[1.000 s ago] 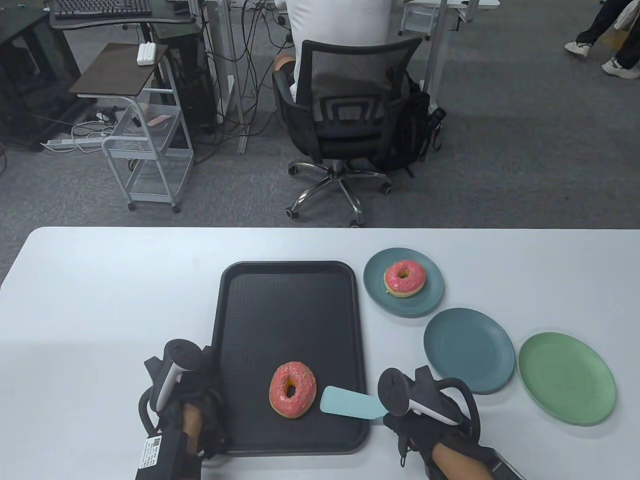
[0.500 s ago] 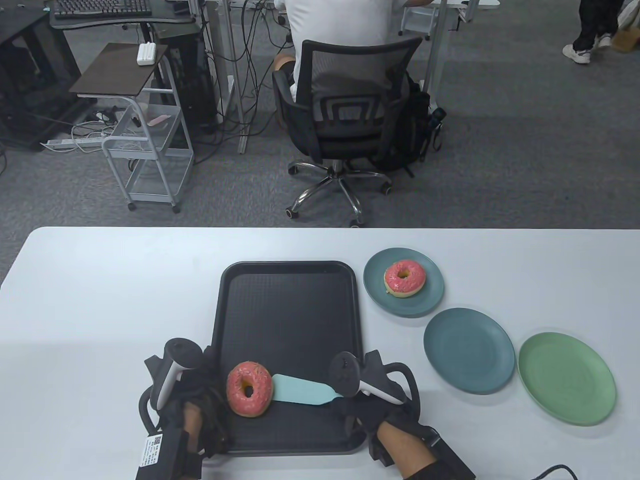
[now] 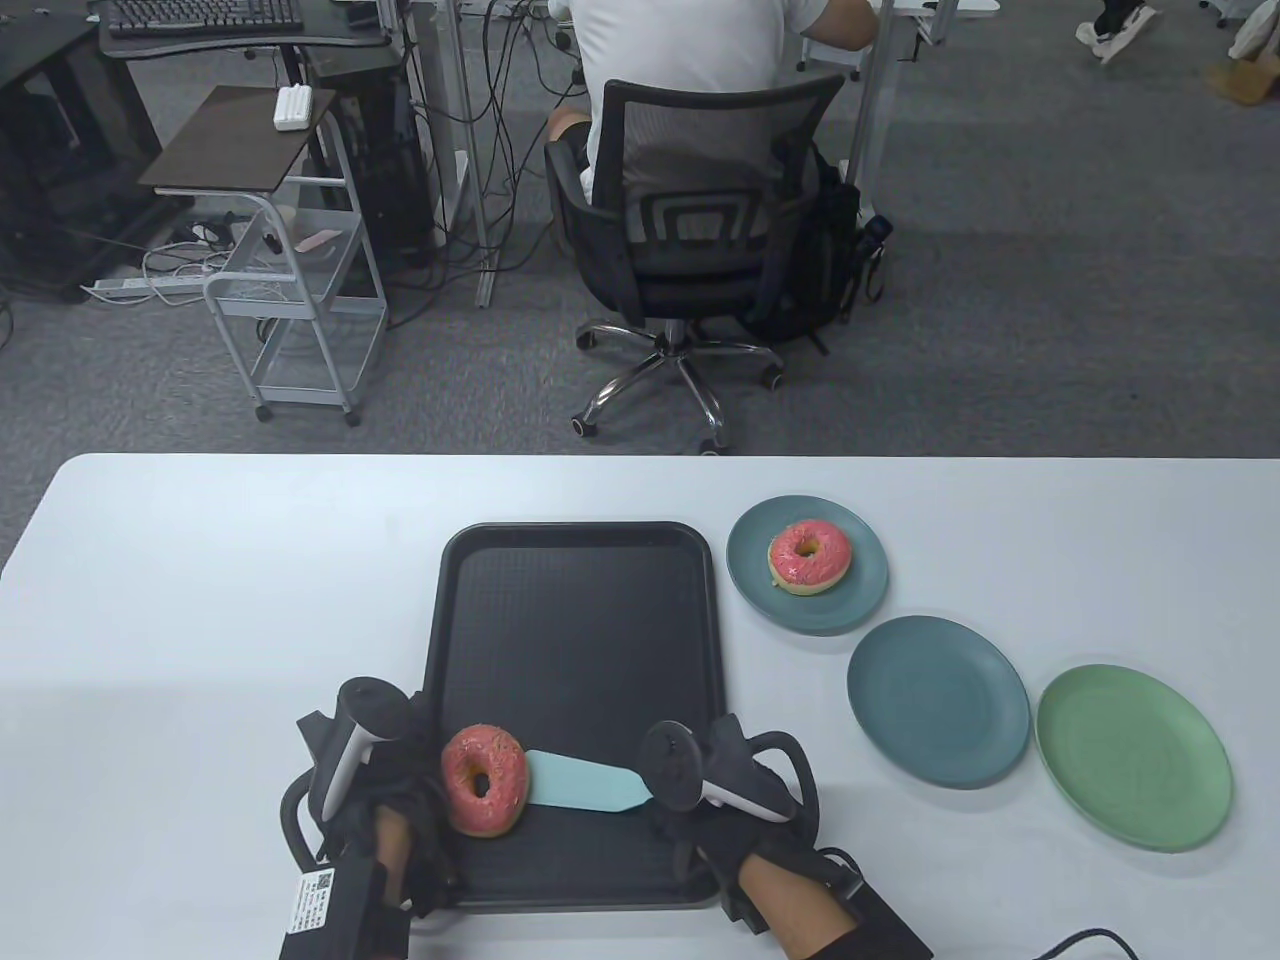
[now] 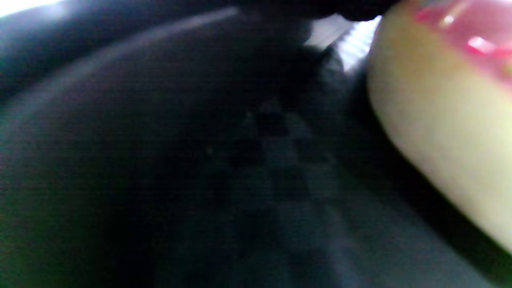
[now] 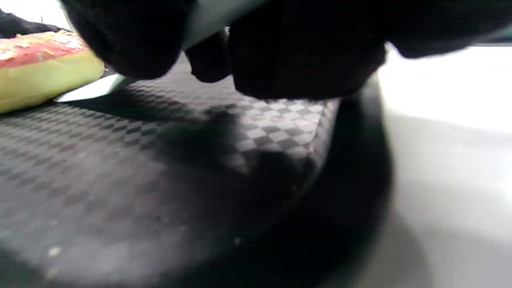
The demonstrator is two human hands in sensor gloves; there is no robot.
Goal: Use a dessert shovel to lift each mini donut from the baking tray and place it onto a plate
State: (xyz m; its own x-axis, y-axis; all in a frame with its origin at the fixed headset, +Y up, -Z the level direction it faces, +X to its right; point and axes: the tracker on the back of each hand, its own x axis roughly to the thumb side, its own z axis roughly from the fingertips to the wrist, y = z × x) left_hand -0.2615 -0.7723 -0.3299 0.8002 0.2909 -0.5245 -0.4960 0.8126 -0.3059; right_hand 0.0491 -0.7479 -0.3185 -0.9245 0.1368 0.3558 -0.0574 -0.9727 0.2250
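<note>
A pink-iced donut [image 3: 485,780] leans tilted at the left rim of the black baking tray [image 3: 575,620]. It lies against my left hand [image 3: 400,800], which sits on that rim; its fingers are hidden under the tracker. My right hand [image 3: 720,830] grips the handle of the teal dessert shovel [image 3: 585,782], whose blade tip touches the donut's right side. The right wrist view shows the blade [image 5: 92,90] slipping under the donut [image 5: 40,68]. Close in the left wrist view are the donut's pale side [image 4: 448,112] and the tray floor [image 4: 200,180].
A blue plate [image 3: 860,600] right of the tray's far corner carries another pink donut [image 3: 810,556]. An empty blue plate [image 3: 938,700] and an empty green plate [image 3: 1133,757] lie further right. A person sits on an office chair [image 3: 700,230] beyond the table.
My right hand moved left with the shovel and pushed the donut across the tray to its left rim, where it tipped up against my left hand. The left hand stayed put.
</note>
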